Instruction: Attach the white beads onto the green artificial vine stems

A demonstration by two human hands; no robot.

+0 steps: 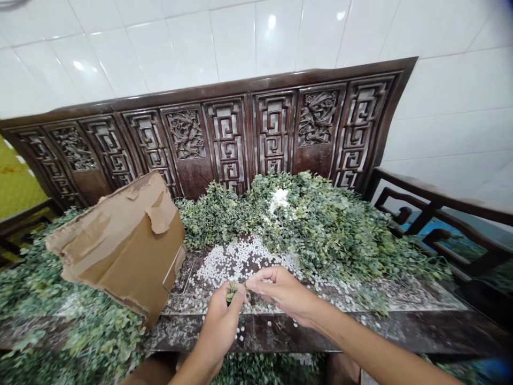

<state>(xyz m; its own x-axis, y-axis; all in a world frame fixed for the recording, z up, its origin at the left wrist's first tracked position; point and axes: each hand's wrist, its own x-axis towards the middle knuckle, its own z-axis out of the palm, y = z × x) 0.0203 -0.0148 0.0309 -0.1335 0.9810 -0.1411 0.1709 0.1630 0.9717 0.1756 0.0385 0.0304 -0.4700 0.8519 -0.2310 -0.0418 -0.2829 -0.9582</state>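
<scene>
My left hand (223, 315) is closed around a small sprig of green artificial leaves (231, 293), above the front of a dark wooden bench seat. Fingers and thumb of my right hand (282, 294) are pinched together at the sprig's right end. Whether a small piece is also between those fingertips is hidden. Just beyond both hands, many small white discs (228, 264) lie scattered over the seat. A large heap of green artificial foliage (336, 230) rises behind them, with a clump of white pieces (279, 199) on top.
A torn brown cardboard piece (132, 256) stands tilted left of my hands. More foliage (100, 326) lies at the left and below the seat edge. The carved bench back (236, 139) stands against a white tiled wall (236, 43); an armrest (441, 214) bounds the right.
</scene>
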